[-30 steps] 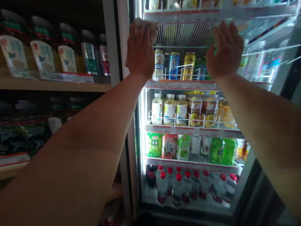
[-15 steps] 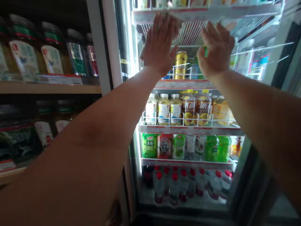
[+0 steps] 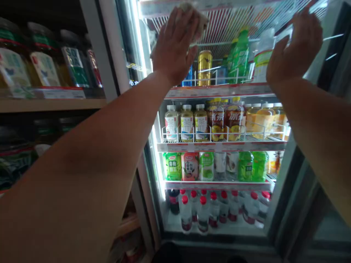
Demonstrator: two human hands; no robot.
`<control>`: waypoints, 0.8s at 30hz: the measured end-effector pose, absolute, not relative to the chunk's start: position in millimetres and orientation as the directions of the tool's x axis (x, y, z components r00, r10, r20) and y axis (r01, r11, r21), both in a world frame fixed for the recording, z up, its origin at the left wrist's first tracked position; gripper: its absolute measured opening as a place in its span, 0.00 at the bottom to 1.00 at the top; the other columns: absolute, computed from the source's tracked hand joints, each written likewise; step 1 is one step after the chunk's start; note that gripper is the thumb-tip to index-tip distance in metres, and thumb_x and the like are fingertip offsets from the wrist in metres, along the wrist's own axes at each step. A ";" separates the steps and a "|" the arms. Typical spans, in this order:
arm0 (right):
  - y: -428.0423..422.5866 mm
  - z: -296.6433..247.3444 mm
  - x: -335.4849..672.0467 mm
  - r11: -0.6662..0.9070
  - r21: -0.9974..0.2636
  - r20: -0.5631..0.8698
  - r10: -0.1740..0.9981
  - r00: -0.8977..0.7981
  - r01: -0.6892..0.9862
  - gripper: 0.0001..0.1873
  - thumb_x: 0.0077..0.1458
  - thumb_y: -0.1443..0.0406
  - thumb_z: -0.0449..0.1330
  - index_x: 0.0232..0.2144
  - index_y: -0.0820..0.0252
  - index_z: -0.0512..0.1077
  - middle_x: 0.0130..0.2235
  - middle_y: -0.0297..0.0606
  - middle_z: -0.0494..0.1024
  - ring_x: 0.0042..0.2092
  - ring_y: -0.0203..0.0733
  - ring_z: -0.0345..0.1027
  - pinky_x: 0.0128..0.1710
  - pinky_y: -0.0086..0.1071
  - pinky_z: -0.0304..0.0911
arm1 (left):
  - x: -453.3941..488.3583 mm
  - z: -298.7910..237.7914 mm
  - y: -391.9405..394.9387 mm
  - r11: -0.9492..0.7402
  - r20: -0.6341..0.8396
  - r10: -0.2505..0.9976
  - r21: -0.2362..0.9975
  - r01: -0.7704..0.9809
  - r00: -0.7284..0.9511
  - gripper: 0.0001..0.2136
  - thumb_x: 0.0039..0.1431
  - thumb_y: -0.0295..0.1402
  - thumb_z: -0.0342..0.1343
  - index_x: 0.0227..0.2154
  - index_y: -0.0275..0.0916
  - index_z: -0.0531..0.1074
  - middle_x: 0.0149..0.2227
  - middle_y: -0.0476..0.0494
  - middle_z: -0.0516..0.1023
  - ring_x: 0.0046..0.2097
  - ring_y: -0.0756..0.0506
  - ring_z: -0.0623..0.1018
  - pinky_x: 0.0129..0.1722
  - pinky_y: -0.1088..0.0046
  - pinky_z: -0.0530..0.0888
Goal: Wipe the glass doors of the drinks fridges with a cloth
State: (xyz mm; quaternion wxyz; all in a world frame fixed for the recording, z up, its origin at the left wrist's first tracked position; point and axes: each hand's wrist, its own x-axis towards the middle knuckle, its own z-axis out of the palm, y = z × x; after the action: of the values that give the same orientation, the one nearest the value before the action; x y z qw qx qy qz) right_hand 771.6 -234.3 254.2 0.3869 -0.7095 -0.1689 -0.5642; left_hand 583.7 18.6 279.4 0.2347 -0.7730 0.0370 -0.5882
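Note:
My left hand [image 3: 175,45] presses its fingers over a pale crumpled cloth [image 3: 202,27], high in the open drinks fridge, by the front of the upper shelf [image 3: 216,5]. A gold can [image 3: 204,68] stands behind and to the right of it. My right hand [image 3: 297,47] is raised at the fridge's upper right, thumb apart from the fingers, with nothing visible in it. Its fingertips blur against the wire shelf above. Close to its left are a clear bottle with a yellow-green label [image 3: 261,60] and a green bottle [image 3: 241,54].
Lower shelves hold tea bottles [image 3: 201,124], green bottles [image 3: 245,167] and several red-capped water bottles [image 3: 203,215]. Wire rails [image 3: 227,134] edge the shelf fronts. To the left, a wooden shelf [image 3: 52,105] carries large jars [image 3: 45,60]. The fridge's frame stands on either side.
My right hand has moved right, uncovering the green and clear bottles. My left hand stays on the cloth, slightly left in view. The view has shifted a little.

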 end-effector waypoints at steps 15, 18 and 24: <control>-232.8 250.8 763.9 -0.654 -0.315 0.949 -0.193 0.251 0.688 0.36 0.57 0.78 0.48 0.68 0.66 0.60 0.72 0.43 0.57 0.74 0.49 0.47 0.74 0.54 0.42 | 638.8 322.3 -66.9 -0.943 0.973 0.030 -0.048 0.329 0.228 0.30 0.75 0.46 0.43 0.73 0.39 0.50 0.75 0.46 0.48 0.74 0.38 0.45 0.73 0.57 0.33; -233.1 252.0 768.7 -0.636 -0.298 0.954 -0.203 0.219 0.712 0.37 0.56 0.77 0.48 0.68 0.64 0.61 0.72 0.41 0.58 0.74 0.51 0.47 0.73 0.58 0.44 | 638.9 323.2 -68.3 -0.936 0.920 -0.160 -0.256 0.240 0.358 0.26 0.74 0.46 0.44 0.71 0.47 0.57 0.73 0.49 0.55 0.72 0.38 0.53 0.73 0.54 0.44; -234.0 253.3 779.1 -0.608 -0.264 0.963 -0.203 0.175 0.749 0.38 0.53 0.78 0.50 0.67 0.64 0.63 0.71 0.41 0.60 0.73 0.54 0.48 0.72 0.62 0.44 | 661.0 313.0 -82.0 -0.813 0.755 -0.497 -0.577 0.075 0.427 0.30 0.72 0.44 0.46 0.73 0.44 0.50 0.75 0.58 0.46 0.76 0.41 0.42 0.74 0.56 0.38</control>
State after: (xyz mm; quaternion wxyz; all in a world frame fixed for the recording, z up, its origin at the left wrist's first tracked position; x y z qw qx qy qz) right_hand 779.1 -234.0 253.3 0.3912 -0.6592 -0.2070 -0.6080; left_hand 661.0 -82.0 313.0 0.2757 -0.7984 0.1322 -0.5188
